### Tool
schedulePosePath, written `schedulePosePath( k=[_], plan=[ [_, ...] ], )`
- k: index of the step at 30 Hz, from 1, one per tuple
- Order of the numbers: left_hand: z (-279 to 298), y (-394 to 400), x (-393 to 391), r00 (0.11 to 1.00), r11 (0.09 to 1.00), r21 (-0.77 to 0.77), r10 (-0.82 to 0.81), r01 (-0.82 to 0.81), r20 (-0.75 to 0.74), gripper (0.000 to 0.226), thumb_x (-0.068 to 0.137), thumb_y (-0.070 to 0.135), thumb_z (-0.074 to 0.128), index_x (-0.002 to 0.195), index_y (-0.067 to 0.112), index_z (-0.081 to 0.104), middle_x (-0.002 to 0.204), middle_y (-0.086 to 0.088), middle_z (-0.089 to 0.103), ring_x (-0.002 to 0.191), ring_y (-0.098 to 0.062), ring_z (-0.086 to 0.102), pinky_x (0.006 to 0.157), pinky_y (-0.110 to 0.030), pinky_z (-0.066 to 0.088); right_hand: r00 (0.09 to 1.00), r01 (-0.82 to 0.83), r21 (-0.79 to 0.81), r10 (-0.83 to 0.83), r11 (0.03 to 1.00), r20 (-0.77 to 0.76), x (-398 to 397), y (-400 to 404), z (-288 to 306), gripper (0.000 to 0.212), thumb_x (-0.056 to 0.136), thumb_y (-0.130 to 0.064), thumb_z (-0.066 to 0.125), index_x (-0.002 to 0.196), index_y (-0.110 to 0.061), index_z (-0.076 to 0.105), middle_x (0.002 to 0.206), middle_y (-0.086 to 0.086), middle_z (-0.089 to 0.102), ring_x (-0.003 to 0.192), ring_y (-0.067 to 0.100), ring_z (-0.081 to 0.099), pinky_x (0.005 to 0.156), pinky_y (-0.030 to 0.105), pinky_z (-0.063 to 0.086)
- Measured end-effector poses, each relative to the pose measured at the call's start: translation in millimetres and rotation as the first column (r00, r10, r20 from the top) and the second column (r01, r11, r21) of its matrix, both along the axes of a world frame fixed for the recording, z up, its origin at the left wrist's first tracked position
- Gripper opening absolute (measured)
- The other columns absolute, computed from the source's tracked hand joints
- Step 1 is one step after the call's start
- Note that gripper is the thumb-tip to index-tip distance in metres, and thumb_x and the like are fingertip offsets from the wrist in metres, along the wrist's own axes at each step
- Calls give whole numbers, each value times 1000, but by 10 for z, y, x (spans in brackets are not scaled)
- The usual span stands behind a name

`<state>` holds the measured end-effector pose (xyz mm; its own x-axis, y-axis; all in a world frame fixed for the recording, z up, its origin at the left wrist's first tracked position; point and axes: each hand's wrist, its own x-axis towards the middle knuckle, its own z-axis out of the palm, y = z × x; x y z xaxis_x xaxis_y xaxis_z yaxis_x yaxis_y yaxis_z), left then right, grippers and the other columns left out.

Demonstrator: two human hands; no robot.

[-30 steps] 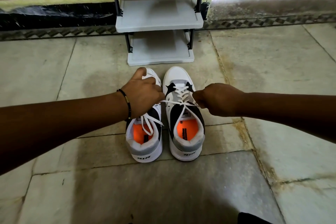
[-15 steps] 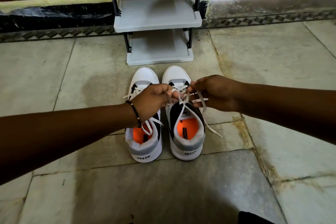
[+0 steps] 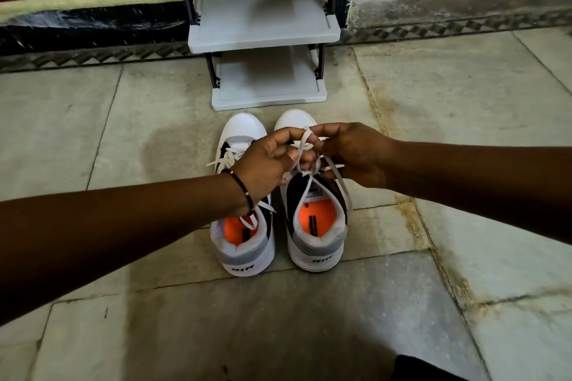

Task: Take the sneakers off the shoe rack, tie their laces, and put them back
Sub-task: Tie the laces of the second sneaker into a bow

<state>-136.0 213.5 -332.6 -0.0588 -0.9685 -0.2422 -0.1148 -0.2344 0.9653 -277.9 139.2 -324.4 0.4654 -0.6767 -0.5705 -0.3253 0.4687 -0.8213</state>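
Two white, grey and black sneakers with orange insoles stand side by side on the stone floor, heels toward me: the left sneaker (image 3: 244, 244) and the right sneaker (image 3: 315, 235). Above the right one, my left hand (image 3: 263, 164) and my right hand (image 3: 356, 155) meet and pinch its white lace (image 3: 305, 148), which forms loops between the fingers. One lace end (image 3: 343, 192) hangs down the shoe's right side. The left sneaker's laces (image 3: 229, 158) lie loose, partly hidden by my wrist.
A grey shoe rack (image 3: 263, 31) with dark posts stands against the wall just beyond the sneakers' toes, its two visible shelves bare. A patterned floor border runs along the wall. A dark object (image 3: 433, 370) shows at the bottom edge.
My hands had been apart, pulling the lace taut sideways. They came together over the right sneaker and rose a little, and the lace now loops between the fingers.
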Motion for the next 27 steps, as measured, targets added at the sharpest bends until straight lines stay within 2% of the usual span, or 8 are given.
schedulePosePath(
  k=[2,5,11,15,17,19,24,27],
  plan=[
    [6,-3,9,999,999,-25,-26,26,-21,25,92,5,44,95,26,58,79,3,64,65,4,61,56,-16,40,1000,-15,-15,15,1000,4,-13,-2,-7,31,91,-1,42,107,-16,64,79,8,60,72,19,57,64,29,45],
    [-9,-36,17,996,1000,-11,-18,17,-89,16,88,-3,48,93,12,44,73,-4,67,59,1,65,50,-7,43,1000,-3,-62,3,998,-4,-22,2,-27,28,88,2,47,108,-8,63,78,10,63,65,17,59,61,27,49],
    [-85,-113,18,996,998,57,32,-28,-78,24,85,6,56,103,9,41,53,8,71,56,2,64,49,-7,42,993,117,-81,-117,990,8,-22,-14,-84,12,81,6,59,91,-1,59,73,12,61,58,20,61,50,23,54],
    [-95,-130,5,993,975,210,87,-69,-78,12,84,21,60,95,16,58,58,9,72,63,0,64,52,-14,40,999,-43,-301,39,953,-18,-47,4,-52,9,79,11,56,83,6,62,70,17,62,60,24,62,63,33,57],
    [-95,-130,1,991,954,292,100,-69,-92,11,82,25,61,89,17,64,66,7,73,70,-2,65,53,-13,42,986,-163,-424,140,891,-84,-56,1,-12,12,77,13,56,84,8,64,76,23,66,69,30,64,76,44,56],
    [-105,-134,-6,990,943,320,121,-89,-79,20,82,26,61,97,13,65,79,1,72,78,-8,64,51,-12,43,949,-314,-494,247,811,-198,-59,-9,36,15,74,10,63,84,0,68,83,23,71,78,32,68,83,49,55],
    [-101,-144,-5,990,946,293,140,-141,26,7,83,25,61,81,19,60,89,-10,69,81,-18,60,57,-19,44,819,-572,-523,408,632,-403,-57,-27,139,34,72,-11,75,103,-12,61,90,13,73,85,29,68,84,48,53],
    [-77,-139,-30,994,970,226,79,-94,77,11,83,22,61,73,21,58,84,-10,68,71,-12,59,59,-20,44,823,-567,-583,365,582,-436,-60,-29,177,20,74,-10,73,93,-11,67,78,9,71,71,17,66,72,36,53]
  ],
)
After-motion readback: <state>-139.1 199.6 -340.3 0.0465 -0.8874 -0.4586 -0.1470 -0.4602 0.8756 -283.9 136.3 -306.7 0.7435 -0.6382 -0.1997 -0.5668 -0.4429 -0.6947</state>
